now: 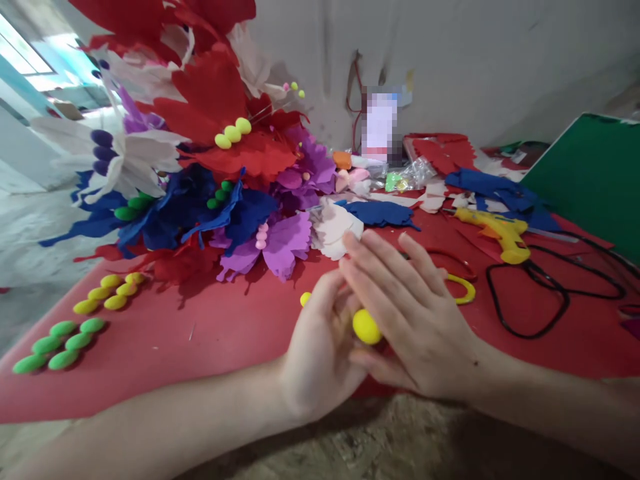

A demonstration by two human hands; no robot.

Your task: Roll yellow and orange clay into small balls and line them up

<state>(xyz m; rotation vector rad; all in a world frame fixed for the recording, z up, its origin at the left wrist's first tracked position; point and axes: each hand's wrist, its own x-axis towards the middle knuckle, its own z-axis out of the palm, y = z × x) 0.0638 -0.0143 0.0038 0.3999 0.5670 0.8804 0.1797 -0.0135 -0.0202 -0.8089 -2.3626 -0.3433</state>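
Note:
Between my two palms sits a smooth yellow clay ball. My left hand cups it from below and the left, palm turned inward, with its fingers partly hidden. Over the ball lies my right hand, fingers straight and close together, its palm against it. Just left of my left thumb, a small yellow piece shows on the red tabletop. Behind my right fingers are the yellow handles of scissors, partly covered.
Yellow ovals and green ovals lie in rows at left. Behind them rises a heap of fabric butterflies. At right are a yellow glue gun, its black cord, blue fabric and a green board.

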